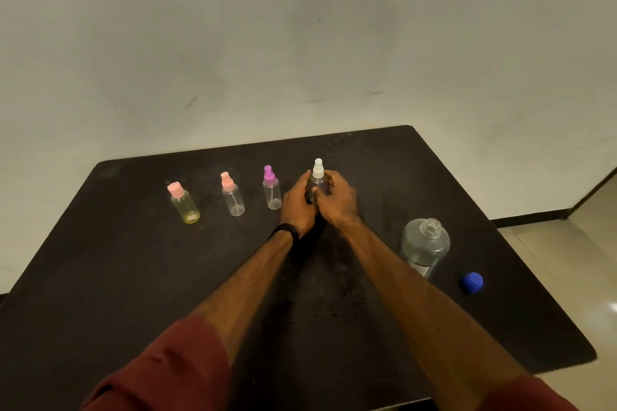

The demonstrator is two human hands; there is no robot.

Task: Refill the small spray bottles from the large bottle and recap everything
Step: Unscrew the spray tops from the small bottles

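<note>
Both hands wrap around a small clear spray bottle with a white sprayer top [318, 169] standing on the black table [133, 277]. My left hand [298, 202] grips its left side and my right hand [337, 200] its right side. To the left stand three more small bottles in a row: one with a purple sprayer [271, 188], one with a pink sprayer [231, 194], and a yellowish one with a pink cap [183, 202]. The large clear bottle [424, 245] stands uncapped to the right. Its blue cap [471, 283] lies on the table beside it.
The table's right edge runs close to the blue cap, with tiled floor [567, 260] beyond it. A pale wall [300, 43] rises behind the table's far edge.
</note>
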